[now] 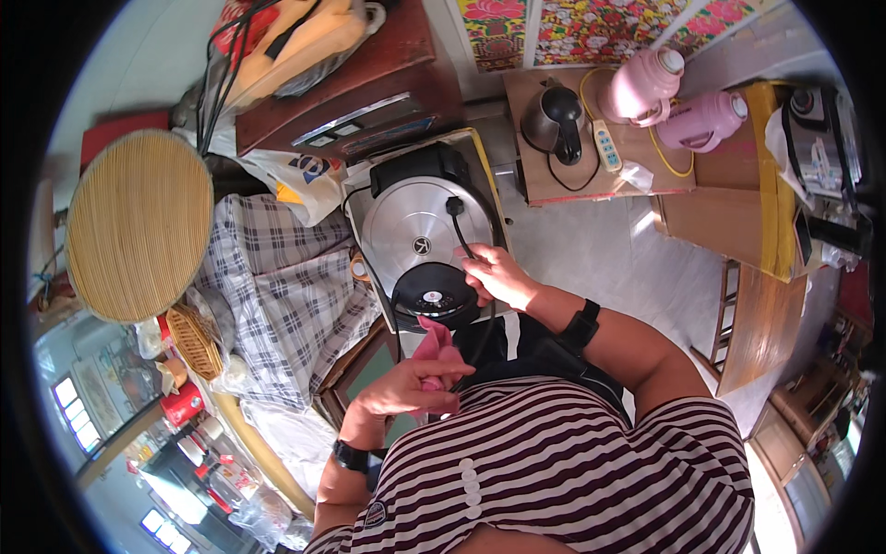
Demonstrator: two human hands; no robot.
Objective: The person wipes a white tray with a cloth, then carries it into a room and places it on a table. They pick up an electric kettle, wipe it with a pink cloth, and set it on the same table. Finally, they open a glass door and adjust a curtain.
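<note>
My right hand [500, 278] grips a black power cord [462, 232] just below its plug [454, 206]. The plug hovers over the silver round lid of an electric griddle [394, 218], or appears to rest on it. Below the right hand the cord hangs in a loop toward my left hand [405, 389]. A pink cloth [435, 341] is bunched in that left hand, close to my striped shirt. Whether the cord passes through the cloth is hidden. The griddle's black control panel [432, 289] faces me, between both hands.
A plaid cloth [284, 277] covers a surface on the left, beside a round woven mat [140, 225]. A dark red cabinet [360, 104] stands beyond the griddle. An electric kettle [554, 121], a power strip [606, 145] and pink thermos flasks [644, 86] sit at the upper right.
</note>
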